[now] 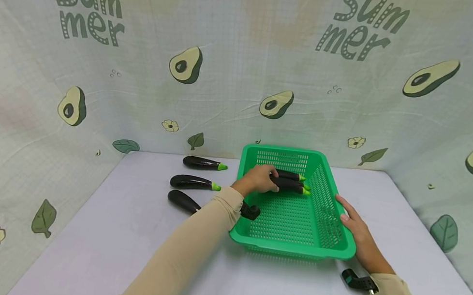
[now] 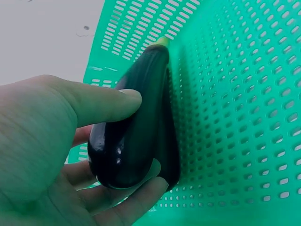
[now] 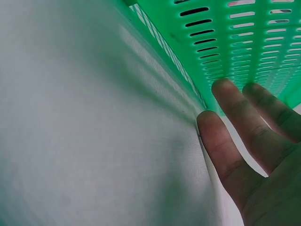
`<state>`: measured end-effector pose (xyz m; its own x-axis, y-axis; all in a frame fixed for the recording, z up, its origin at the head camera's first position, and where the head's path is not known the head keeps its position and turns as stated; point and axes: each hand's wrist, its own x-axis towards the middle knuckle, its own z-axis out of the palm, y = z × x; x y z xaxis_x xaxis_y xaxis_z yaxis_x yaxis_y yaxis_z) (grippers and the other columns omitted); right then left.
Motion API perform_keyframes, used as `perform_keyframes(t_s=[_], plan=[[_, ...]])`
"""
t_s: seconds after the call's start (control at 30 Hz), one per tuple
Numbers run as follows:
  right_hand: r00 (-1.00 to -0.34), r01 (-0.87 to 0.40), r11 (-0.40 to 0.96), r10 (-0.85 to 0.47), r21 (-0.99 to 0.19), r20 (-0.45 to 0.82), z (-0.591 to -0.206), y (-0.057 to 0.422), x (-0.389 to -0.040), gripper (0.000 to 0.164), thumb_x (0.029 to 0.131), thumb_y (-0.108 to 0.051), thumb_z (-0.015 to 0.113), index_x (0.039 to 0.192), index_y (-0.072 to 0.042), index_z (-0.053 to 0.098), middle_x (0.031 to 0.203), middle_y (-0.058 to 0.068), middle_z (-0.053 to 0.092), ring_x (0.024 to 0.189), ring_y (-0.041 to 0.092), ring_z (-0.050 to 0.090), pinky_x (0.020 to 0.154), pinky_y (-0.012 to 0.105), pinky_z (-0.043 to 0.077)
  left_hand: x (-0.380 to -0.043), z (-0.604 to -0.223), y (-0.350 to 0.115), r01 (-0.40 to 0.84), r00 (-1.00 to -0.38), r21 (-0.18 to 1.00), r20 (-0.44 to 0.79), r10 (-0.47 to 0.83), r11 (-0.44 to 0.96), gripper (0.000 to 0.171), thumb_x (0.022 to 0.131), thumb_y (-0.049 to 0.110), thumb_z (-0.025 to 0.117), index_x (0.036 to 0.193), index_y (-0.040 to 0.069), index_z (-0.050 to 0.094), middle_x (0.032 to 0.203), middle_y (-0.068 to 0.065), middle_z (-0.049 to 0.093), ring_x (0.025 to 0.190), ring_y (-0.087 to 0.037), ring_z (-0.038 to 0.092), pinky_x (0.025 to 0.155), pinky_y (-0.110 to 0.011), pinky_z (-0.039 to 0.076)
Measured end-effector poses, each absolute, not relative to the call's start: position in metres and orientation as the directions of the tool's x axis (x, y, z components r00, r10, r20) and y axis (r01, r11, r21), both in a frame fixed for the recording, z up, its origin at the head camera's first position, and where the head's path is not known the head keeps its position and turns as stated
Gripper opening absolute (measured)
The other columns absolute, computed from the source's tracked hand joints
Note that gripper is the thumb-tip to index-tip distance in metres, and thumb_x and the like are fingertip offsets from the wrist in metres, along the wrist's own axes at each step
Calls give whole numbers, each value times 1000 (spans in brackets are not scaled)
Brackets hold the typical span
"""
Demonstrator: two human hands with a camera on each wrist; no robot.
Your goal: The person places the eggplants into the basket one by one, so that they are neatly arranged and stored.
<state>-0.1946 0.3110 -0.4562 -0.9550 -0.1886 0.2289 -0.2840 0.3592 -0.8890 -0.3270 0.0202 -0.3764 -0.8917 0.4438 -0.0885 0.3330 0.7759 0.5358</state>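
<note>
My left hand (image 1: 260, 178) reaches into a green plastic basket (image 1: 290, 248) and holds a dark eggplant (image 2: 136, 127) near its rounded end. In the left wrist view the thumb lies on top and fingers curl beneath it. Another eggplant (image 2: 170, 150) sits right beside it, partly covered. One more eggplant (image 1: 288, 175) with a green stem shows behind them in the head view. My right hand (image 1: 356, 229) rests against the basket's right side. Its extended fingers (image 3: 225, 141) touch or nearly touch the perforated outer wall in the right wrist view.
Left of the basket lie three eggplants on the white tabletop (image 1: 123, 222): a far one (image 1: 200, 163), a middle one (image 1: 190, 181) and a near one (image 1: 183, 201), partly hidden by the left sleeve. A printed cloth (image 1: 232, 30) hangs behind the table.
</note>
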Motion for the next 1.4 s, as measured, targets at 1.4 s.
perform_keyframes(t_s=[1.4], plan=[[-948, -304, 328, -198, -894, 249, -456, 311, -195, 53, 111, -30, 29, 162, -26, 18, 163, 20, 10, 130, 4, 28, 90, 12, 32, -324, -379, 24, 390, -874, 340, -156, 460, 856, 39, 94, 36, 72, 127, 16, 64, 124, -5, 63, 102, -20, 61, 82, -36, 52]])
